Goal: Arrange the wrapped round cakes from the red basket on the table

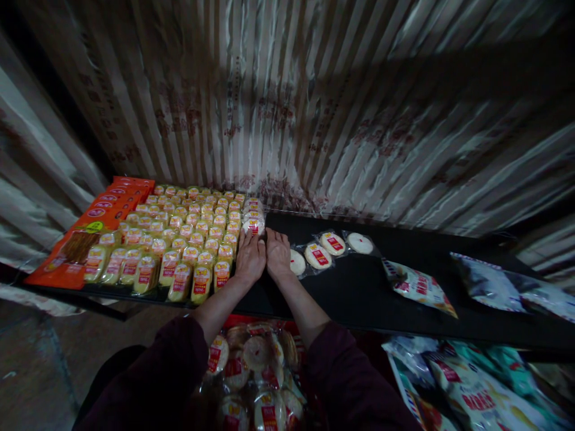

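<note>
The row of round cakes (pixel 254 216) runs from the back edge of the bench (pixel 359 293) toward the front, closing the right side of a tidy block. To its left stand the ranks of yellow-labelled packs (pixel 179 239), with orange boxes (pixel 112 200) at the left end.

That half looks done to me. The right half is not: a strip of four cakes (pixel 318 256) lies loose just beside the hands, printed bags (pixel 417 286) sprawl toward the right end, and a heap of more cakes (pixel 256 353) waits below the front edge.

The left hand (pixel 250 258) and right hand (pixel 278 254) lie flat, palms down, side by side and touching. Their fingers are spread open against the row's near end and grip nothing. Both forearms reach straight in over the front edge.
</note>
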Demonstrator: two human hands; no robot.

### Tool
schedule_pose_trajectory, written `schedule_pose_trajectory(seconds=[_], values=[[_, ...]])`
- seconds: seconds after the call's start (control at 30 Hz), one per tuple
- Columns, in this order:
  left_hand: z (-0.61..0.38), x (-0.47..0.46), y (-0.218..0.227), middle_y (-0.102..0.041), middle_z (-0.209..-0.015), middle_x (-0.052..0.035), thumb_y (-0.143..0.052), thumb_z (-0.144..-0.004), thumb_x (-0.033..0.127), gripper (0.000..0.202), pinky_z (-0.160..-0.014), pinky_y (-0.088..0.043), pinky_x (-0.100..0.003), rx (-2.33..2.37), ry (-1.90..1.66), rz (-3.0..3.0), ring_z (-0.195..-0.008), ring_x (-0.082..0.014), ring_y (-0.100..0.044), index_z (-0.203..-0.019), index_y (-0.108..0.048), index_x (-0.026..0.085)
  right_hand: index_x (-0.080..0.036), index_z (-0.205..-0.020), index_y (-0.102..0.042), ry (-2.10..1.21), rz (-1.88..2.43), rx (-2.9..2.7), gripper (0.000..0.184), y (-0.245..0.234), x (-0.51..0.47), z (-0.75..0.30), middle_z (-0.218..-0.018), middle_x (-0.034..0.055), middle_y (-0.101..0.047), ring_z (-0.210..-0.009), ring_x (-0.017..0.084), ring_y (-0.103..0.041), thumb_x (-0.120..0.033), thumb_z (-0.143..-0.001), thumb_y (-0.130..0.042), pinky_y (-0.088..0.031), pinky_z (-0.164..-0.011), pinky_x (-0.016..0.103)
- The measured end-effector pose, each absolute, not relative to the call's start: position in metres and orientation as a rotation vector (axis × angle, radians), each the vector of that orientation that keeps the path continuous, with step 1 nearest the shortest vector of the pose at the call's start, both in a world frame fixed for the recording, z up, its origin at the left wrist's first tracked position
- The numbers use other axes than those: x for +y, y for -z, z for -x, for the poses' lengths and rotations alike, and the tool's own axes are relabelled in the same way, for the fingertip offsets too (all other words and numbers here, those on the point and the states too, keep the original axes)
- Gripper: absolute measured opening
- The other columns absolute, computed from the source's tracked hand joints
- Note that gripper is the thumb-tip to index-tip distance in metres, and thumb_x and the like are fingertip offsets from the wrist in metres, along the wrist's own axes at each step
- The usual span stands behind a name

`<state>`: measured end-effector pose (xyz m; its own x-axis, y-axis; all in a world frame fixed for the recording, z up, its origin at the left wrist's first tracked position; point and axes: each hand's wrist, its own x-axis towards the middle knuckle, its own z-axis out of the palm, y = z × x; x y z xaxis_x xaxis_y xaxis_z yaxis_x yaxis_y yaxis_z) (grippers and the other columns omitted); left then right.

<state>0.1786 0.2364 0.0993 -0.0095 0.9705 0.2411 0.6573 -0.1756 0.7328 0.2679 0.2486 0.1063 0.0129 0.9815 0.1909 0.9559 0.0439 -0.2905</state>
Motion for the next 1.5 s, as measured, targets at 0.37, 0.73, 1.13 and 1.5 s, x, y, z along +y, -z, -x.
schedule_pose_trajectory(seconds=[0.37, 0.73, 1.13, 1.5], values=[[-0.181, 0.226, -0.093, -0.046, -0.142, -0.0162, -0.033, -0.088, 0.021, 0.042, -0.118, -0.024, -0.045, 1.665, -1.035, -1.986, -0.144, -0.0255, -0.017, -0.117, -0.059, 0.006, -0.01, -0.124, -0.057, 0.066, 1.945, -1.912, 0.04, -0.1, 0.197, -0.298, -0.133, 0.0151, -0.055, -0.128, 0.027, -0.04, -0.03, -0.091, -0.044, -0.03, -0.104, 0.04], [-0.192, 0.188, -0.095, -0.054, -0.135, -0.0154, -0.032, -0.089, 0.022, 0.041, -0.116, -0.026, -0.043, 1.587, -0.914, -2.04, -0.142, -0.0221, -0.024, -0.116, -0.06, 0.009, -0.012, -0.13, -0.052, -0.032, 1.999, -1.898, 0.043, -0.099, 0.166, -0.294, -0.138, 0.0132, -0.052, -0.131, 0.026, -0.038, -0.031, -0.092, -0.041, -0.028, -0.106, 0.04], [-0.176, 0.136, -0.078, -0.064, -0.12, -0.013, -0.029, -0.091, 0.022, 0.04, -0.113, -0.033, -0.049, 1.513, -1.039, -2.133, -0.13, -0.023, -0.045, -0.111, -0.062, 0.012, -0.011, -0.136, -0.046, -0.068, 1.873, -2.085, 0.052, -0.096, 0.1, -0.278, -0.143, 0.0132, -0.046, -0.131, 0.028, -0.035, -0.023, -0.085, -0.05, -0.027, -0.105, 0.041], [-0.161, 0.092, -0.068, -0.057, -0.126, -0.014, -0.038, -0.087, 0.018, 0.036, -0.112, -0.033, -0.048, 1.549, -1.134, -1.917, -0.133, -0.0265, -0.038, -0.113, -0.061, 0.012, -0.017, -0.134, -0.05, -0.045, 1.762, -2.147, 0.048, -0.093, 0.06, -0.275, -0.139, 0.0116, -0.051, -0.129, 0.027, -0.041, -0.01, -0.086, -0.043, -0.034, -0.103, 0.045]])
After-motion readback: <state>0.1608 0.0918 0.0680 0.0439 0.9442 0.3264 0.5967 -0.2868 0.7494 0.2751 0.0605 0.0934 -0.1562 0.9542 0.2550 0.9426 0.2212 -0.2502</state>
